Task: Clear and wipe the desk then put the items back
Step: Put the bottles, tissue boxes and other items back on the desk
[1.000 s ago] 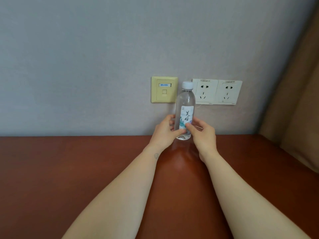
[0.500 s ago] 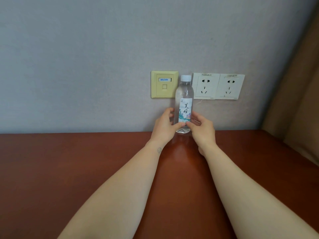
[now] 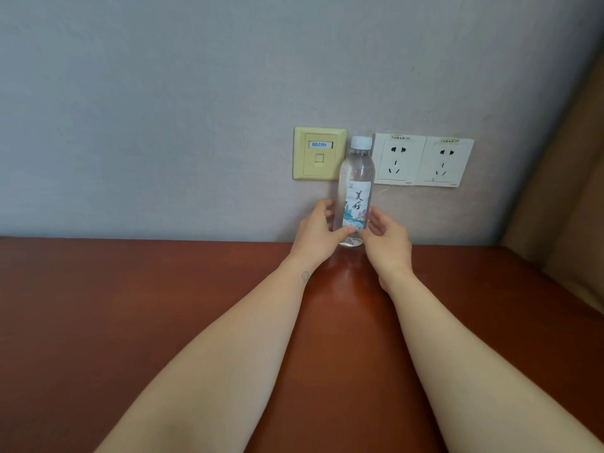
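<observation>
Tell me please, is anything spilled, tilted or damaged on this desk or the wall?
Almost nothing. The water bottle stands upright and capped at the back of the desk, with no spill visible. Only a thin pale strand sticks out under the left socket.

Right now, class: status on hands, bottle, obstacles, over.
Left hand grips water bottle low. Right hand touches its side, fingers relaxed. Bottle upright on desk by wall, sockets behind. No obstacle seen.
</observation>
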`<action>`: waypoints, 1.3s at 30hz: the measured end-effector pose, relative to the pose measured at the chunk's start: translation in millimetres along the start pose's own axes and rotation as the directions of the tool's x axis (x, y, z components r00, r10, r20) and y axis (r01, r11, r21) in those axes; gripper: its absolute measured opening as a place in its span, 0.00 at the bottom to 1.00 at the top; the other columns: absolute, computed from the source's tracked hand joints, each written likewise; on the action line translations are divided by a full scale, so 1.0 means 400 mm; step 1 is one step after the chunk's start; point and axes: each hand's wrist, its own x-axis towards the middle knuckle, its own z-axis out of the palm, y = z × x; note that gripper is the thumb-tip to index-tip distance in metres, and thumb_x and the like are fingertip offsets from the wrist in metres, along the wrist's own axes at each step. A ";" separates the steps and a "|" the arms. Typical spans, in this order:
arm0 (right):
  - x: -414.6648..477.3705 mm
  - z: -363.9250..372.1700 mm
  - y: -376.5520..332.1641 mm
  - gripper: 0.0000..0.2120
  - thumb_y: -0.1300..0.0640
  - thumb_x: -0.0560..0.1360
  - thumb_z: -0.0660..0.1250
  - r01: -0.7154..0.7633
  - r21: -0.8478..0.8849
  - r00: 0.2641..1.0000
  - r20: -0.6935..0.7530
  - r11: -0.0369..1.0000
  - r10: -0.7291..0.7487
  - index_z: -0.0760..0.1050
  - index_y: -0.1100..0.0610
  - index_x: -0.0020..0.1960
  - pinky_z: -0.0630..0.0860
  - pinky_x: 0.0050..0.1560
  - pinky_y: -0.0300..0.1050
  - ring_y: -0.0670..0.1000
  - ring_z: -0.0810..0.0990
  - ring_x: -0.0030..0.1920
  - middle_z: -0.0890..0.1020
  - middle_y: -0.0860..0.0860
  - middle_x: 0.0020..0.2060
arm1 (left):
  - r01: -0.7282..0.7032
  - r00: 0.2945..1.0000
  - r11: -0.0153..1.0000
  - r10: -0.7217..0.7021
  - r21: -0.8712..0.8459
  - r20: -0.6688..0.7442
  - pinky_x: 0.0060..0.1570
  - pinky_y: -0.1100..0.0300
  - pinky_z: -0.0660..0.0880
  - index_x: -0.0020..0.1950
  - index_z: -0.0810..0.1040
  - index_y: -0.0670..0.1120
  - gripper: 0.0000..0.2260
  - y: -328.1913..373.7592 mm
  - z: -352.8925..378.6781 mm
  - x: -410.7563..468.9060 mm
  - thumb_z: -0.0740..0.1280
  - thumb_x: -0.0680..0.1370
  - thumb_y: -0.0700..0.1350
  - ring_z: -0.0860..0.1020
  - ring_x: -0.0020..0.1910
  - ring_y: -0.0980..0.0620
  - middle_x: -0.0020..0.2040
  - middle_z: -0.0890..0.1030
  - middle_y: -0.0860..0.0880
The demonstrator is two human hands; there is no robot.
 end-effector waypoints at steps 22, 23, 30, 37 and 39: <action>-0.383 0.010 -0.153 0.16 0.68 0.73 0.61 0.036 -0.084 0.990 -0.133 0.996 -0.047 0.77 0.56 0.58 0.71 0.54 0.35 0.45 0.78 0.46 0.81 0.47 0.46 | -0.071 0.978 0.997 0.072 0.013 -0.196 0.46 0.79 0.69 0.61 0.76 0.43 0.13 0.112 -0.136 -0.365 0.64 0.77 0.36 0.78 0.50 0.57 0.53 0.80 0.50; -0.406 0.006 -0.158 0.16 0.68 0.73 0.61 0.035 -0.077 0.991 -0.127 0.996 -0.045 0.77 0.56 0.57 0.73 0.55 0.39 0.45 0.78 0.46 0.82 0.47 0.46 | -0.076 0.977 0.997 0.078 0.016 -0.200 0.46 0.79 0.69 0.60 0.76 0.43 0.13 0.119 -0.143 -0.390 0.63 0.77 0.35 0.78 0.49 0.57 0.53 0.80 0.50; -0.582 -0.067 -0.201 0.13 0.66 0.75 0.61 -0.006 -0.030 0.996 -0.091 1.000 0.003 0.78 0.52 0.54 0.75 0.53 0.41 0.44 0.78 0.45 0.82 0.46 0.44 | -0.069 0.972 0.998 0.070 0.010 -0.224 0.45 0.77 0.70 0.56 0.76 0.47 0.12 0.180 -0.190 -0.571 0.62 0.77 0.35 0.78 0.46 0.62 0.50 0.80 0.52; -0.739 -0.184 -0.232 0.14 0.66 0.75 0.61 -0.023 -0.066 0.998 -0.068 0.998 0.019 0.78 0.52 0.54 0.77 0.50 0.43 0.45 0.79 0.45 0.82 0.45 0.44 | -0.003 0.994 0.996 0.012 0.087 -0.109 0.41 0.77 0.70 0.57 0.76 0.50 0.11 0.246 -0.204 -0.729 0.62 0.78 0.38 0.79 0.48 0.58 0.51 0.80 0.53; -0.782 -0.223 -0.239 0.14 0.65 0.75 0.60 -0.034 -0.079 0.997 -0.077 0.996 0.028 0.77 0.51 0.54 0.78 0.50 0.44 0.46 0.80 0.45 0.82 0.45 0.43 | 0.002 0.997 0.994 0.006 0.109 -0.077 0.40 0.75 0.70 0.58 0.76 0.51 0.11 0.272 -0.204 -0.773 0.62 0.79 0.38 0.78 0.50 0.57 0.51 0.80 0.54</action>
